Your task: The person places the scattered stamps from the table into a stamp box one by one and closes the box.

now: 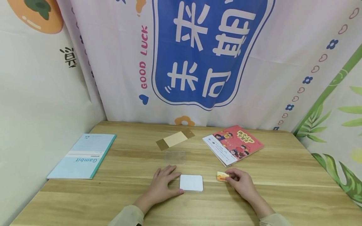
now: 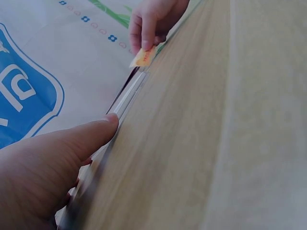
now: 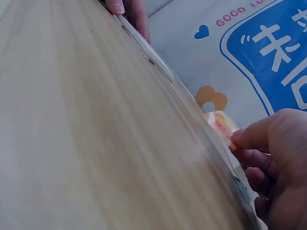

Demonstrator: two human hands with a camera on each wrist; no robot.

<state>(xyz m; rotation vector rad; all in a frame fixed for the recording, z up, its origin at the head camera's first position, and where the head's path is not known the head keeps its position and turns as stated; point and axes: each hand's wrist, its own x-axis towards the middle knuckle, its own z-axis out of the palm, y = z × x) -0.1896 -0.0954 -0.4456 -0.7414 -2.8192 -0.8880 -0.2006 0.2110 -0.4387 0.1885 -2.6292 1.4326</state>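
My left hand (image 1: 162, 185) rests on the table at the left end of a flat white case (image 1: 191, 182) with rounded corners. Its thumb and forefinger hold the case at the two left corners; in the left wrist view the thumb (image 2: 103, 129) meets the case's edge. Between thumb and fingertips, my right hand (image 1: 240, 181) pinches a small yellow-and-orange printed piece (image 1: 222, 176), to the right of the case. The right wrist view shows the same printed piece (image 3: 220, 125) gripped at one end. What it is made of, I cannot tell.
Beyond the case lie a clear rectangular sheet (image 1: 175, 157) and a brown-and-cream strip (image 1: 175, 139). A red illustrated book (image 1: 240, 142) sits at the back right, and a light blue notebook (image 1: 82, 157) at the left edge. Printed cloth (image 1: 118, 78) hangs around the wooden table (image 1: 127, 150).
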